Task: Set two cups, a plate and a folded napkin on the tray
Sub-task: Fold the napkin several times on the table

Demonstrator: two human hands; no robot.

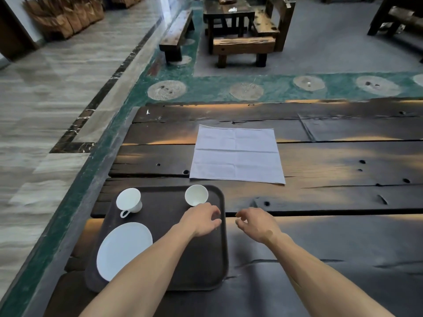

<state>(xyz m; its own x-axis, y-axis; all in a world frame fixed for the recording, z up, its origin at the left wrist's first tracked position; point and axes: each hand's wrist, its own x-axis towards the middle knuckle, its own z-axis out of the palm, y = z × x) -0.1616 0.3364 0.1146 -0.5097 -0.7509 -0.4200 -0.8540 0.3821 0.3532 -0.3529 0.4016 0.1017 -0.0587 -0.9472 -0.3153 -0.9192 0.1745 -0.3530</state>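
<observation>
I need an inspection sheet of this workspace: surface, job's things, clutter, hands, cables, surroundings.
Surface: dark cracked wooden plank table.
Job's things: dark rectangular tray holds two white cups and a round white plate; white cloth napkin lies unfolded on the table beyond the tray.
Clutter: nothing seen.
Hands: left hand over the tray, right hand over the table, both empty.
Cables: nothing seen.
Surroundings: wooden benches, tiled floor.

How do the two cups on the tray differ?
The left cup shows its handle, turned toward the camera; the right cup shows none, as the left hand covers its near side. The left cup stands at the tray's far left corner, the right cup at its far right corner. Both are white, upright and empty.
</observation>
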